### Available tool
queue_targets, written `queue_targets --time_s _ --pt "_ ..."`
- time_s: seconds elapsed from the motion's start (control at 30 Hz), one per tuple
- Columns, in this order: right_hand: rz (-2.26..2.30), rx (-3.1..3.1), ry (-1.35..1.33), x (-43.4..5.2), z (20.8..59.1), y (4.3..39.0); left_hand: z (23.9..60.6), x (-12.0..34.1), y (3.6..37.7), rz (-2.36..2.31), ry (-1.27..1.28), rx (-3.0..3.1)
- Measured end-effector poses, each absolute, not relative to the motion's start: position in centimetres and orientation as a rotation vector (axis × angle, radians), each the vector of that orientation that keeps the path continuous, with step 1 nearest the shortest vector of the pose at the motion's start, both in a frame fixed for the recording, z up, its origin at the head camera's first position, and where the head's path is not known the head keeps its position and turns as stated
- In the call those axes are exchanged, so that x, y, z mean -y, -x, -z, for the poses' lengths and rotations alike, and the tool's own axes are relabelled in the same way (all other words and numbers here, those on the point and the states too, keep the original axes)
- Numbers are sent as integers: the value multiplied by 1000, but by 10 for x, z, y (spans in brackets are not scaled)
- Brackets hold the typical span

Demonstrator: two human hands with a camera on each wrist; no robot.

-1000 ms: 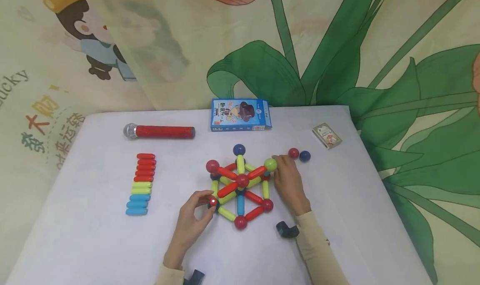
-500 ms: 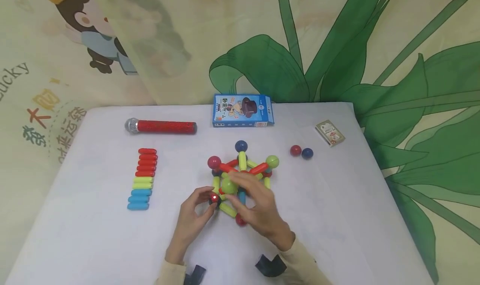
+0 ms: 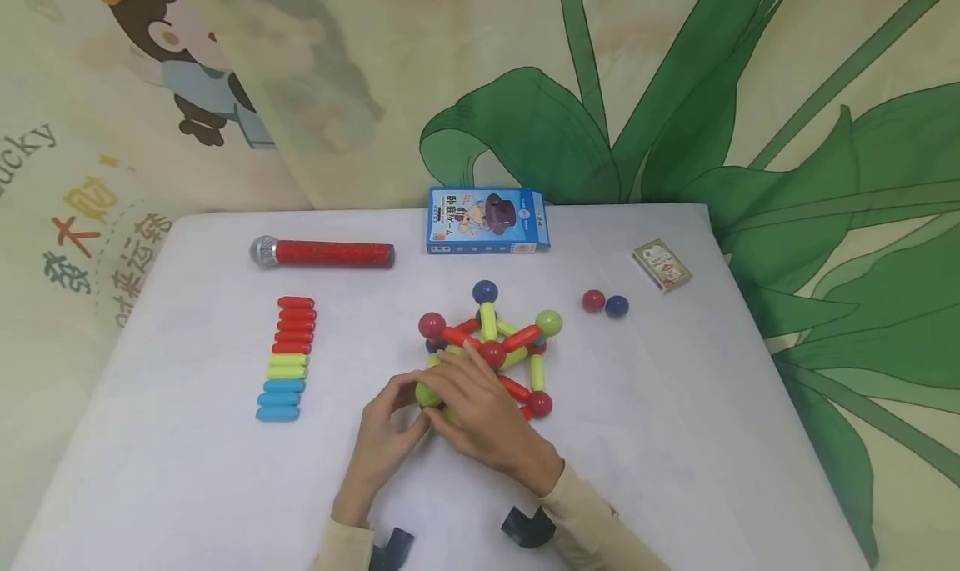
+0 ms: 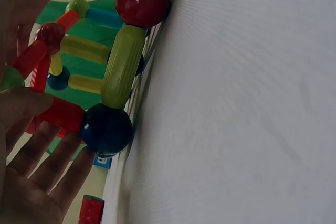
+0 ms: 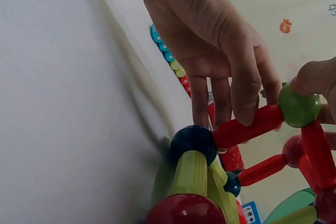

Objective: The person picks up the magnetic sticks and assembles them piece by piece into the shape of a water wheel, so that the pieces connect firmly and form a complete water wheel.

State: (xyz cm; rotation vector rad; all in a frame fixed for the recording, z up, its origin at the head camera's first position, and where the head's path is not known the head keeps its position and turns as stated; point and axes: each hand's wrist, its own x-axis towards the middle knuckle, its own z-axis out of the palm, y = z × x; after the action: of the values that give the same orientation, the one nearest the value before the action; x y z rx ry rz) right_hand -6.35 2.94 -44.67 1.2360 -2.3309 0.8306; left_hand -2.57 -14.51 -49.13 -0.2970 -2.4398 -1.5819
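A frame of magnetic rods and balls stands mid-table, with a red ball (image 3: 492,354) at its raised centre. At its near left corner, my left hand (image 3: 386,433) pinches a red magnetic rod (image 5: 248,126) that rises from a dark blue ball (image 4: 106,129). My right hand (image 3: 487,413) reaches across the frame and grips a green ball (image 5: 299,107) at the rod's upper end. A second red rod (image 5: 319,156) runs from that ball toward the raised centre. In the head view, my right hand hides much of the frame's near side.
Several red, green and blue rods (image 3: 292,360) lie in a column on the left. Behind are a red microphone (image 3: 330,253), a blue box (image 3: 486,221) and a small card box (image 3: 662,265). A loose red ball (image 3: 593,301) and blue ball (image 3: 617,307) sit to the right.
My right hand has come from the frame's right side to its near left corner, bringing the green ball onto the red rod. The left hand keeps its pinch there.
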Motion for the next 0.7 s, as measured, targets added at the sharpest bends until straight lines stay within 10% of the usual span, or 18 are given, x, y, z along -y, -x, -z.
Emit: queue_targets --time_s 0.3,0.7 --pt "-1012 2254 -1071 -54 443 62 483 140 25 1572 279 2469" --pt "-1016 2738 -171 -126 484 46 496 142 25 1505 198 2588"
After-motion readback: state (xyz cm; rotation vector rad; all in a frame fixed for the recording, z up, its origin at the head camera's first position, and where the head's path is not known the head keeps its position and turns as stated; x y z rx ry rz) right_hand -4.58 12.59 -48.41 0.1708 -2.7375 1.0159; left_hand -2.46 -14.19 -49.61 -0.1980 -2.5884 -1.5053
